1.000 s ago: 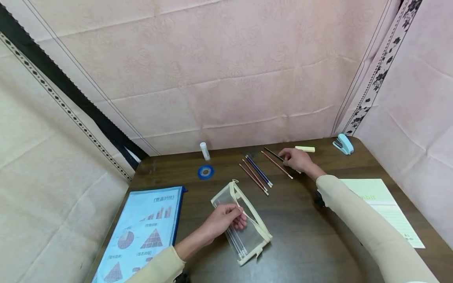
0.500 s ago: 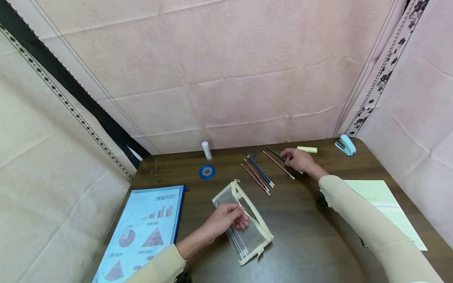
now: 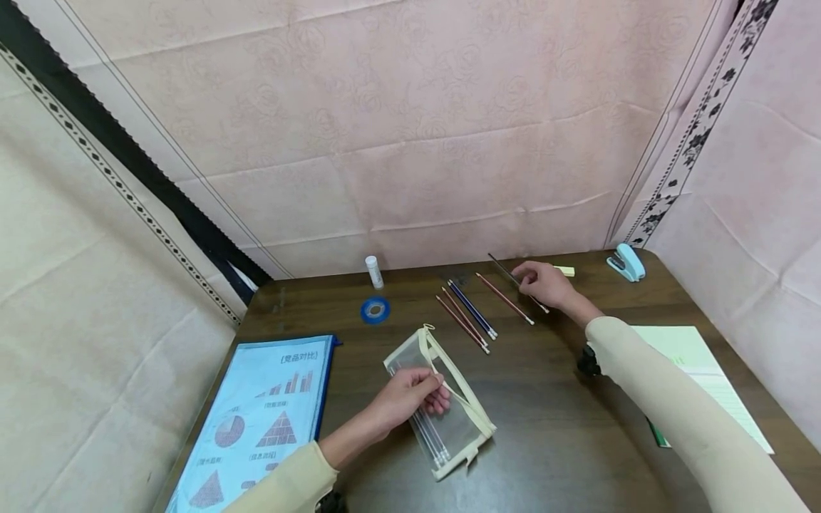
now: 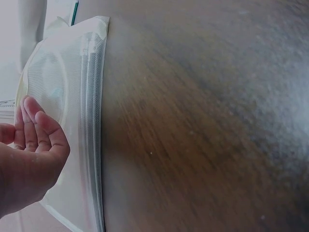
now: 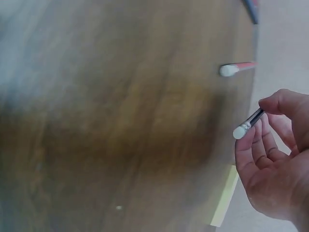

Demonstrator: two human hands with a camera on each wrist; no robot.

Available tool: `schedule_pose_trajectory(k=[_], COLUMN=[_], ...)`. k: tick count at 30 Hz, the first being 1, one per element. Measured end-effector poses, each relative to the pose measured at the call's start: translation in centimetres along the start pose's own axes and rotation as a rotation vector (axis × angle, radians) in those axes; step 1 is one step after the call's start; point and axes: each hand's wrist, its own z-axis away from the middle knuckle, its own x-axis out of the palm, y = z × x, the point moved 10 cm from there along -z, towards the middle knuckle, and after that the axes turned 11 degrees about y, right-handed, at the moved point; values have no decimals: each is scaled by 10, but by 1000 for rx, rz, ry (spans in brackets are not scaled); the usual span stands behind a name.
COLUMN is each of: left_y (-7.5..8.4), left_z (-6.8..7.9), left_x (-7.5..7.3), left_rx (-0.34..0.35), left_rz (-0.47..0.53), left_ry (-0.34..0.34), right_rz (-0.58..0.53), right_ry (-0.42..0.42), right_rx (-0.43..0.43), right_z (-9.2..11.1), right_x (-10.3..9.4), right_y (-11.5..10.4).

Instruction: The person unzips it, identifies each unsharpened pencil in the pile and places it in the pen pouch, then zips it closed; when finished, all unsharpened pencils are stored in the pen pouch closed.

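Observation:
In the head view, my left hand (image 3: 407, 395) pinches the opening edge of a see-through mesh pencil case (image 3: 454, 427) with cream trim. Through its mesh, several pale pencils (image 4: 91, 96) show in the left wrist view. My right hand (image 3: 546, 283) holds a dark pencil (image 3: 497, 263) between thumb and fingers near the back of the table. Its white eraser end (image 5: 240, 132) faces the right wrist camera. Beside that hand lies a reddish pencil (image 3: 505, 299). Farther left are more reddish pencils (image 3: 460, 324) and dark blue pencils (image 3: 472, 308).
A blue-edged folder with printed charts (image 3: 269, 413) lies left. Blue tape (image 3: 375, 311) and a white glue stick (image 3: 374, 273) are at the back. On the right are a light blue stapler (image 3: 626, 263), a pale green notebook (image 3: 705, 377) and a yellow block (image 3: 566, 271), partly hidden.
My right hand has lifted the dark pencil slightly off the table, moving a little up and right. The left hand stays on the pencil case. The head view shifted slightly.

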Motion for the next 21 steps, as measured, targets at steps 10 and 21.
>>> schedule_pose_trajectory(k=[10,21], left_y=[1,2], left_z=[1,2], left_x=[1,1], left_rx=[-2,-4], left_rz=[7,4], left_ry=[-4,-4], right_rz=[-176,-267], right_ry=[-14,-20], right_rx=[53,-9], right_z=[16,52], right_x=[-14,-22], right_y=[-28,-81])
